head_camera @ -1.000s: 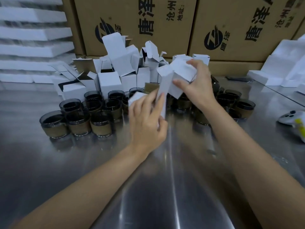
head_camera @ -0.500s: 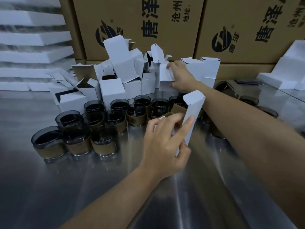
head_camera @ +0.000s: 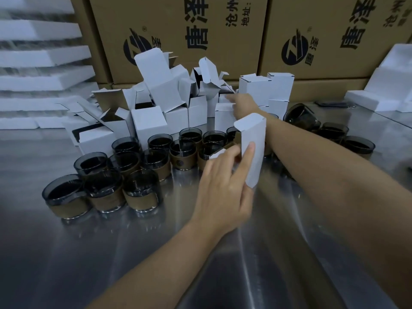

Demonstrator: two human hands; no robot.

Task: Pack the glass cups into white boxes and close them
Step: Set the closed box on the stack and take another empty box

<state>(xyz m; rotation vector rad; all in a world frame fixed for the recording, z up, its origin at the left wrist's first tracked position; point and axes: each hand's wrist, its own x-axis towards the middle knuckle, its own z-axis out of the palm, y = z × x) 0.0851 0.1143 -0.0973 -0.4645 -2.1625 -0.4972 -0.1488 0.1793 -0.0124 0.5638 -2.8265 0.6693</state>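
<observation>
Head view: left hand, grip pinched on a flattened white cardboard box, long axis near upright. Just left stand smoked glass cups with tan bands, nearest this hand. The right hand is at the far white box pile, and its grip cannot be told.

On the table, glass cups stand in a cluster left of centre, with more cups to the right. Behind them lies a heap of open boxes, with closed boxes stacked at its right end and cartons behind everything. Foam sheets are stacked far left and foam blocks far right. The left hand holds a flattened box before the cups, and the right hand reaches over them to the heap.
</observation>
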